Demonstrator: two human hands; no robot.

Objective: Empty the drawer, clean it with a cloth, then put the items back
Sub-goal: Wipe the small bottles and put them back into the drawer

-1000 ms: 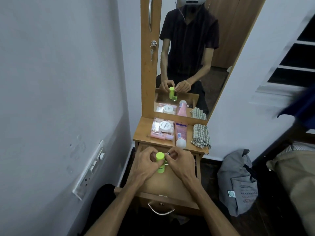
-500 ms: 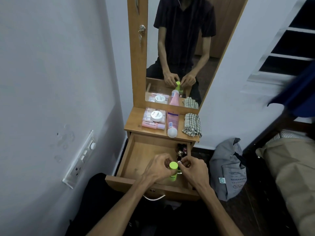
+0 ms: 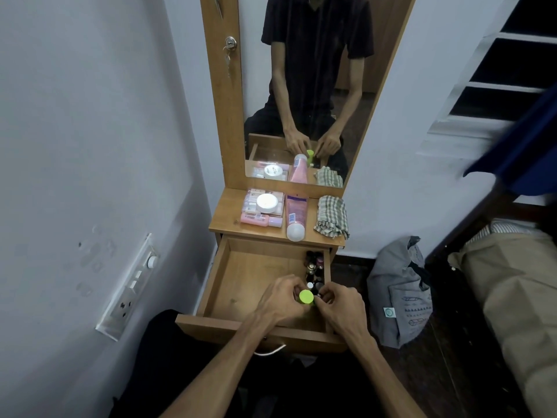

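Note:
The wooden drawer (image 3: 229,276) is pulled out below the dresser shelf. My left hand (image 3: 281,300) grips a bottle with a bright green cap (image 3: 306,296) low inside the drawer, near its front right. My right hand (image 3: 339,303) curls its fingers against the same bottle's right side. Several small dark bottles (image 3: 315,267) stand along the drawer's right wall. On the shelf lie a checked cloth (image 3: 331,217), a pink tube (image 3: 296,217) and a white jar (image 3: 266,203) on pink packets (image 3: 254,219).
A mirror (image 3: 316,86) rises behind the shelf and reflects my arms. A switch panel (image 3: 129,285) is on the left wall. A grey bag (image 3: 398,294) sits on the floor right of the dresser, with a bed (image 3: 512,291) beyond it.
Both hands carried the green-capped bottle down from just under the shelf into the drawer's front right part. The camera tilted downward, showing more of the drawer's inside.

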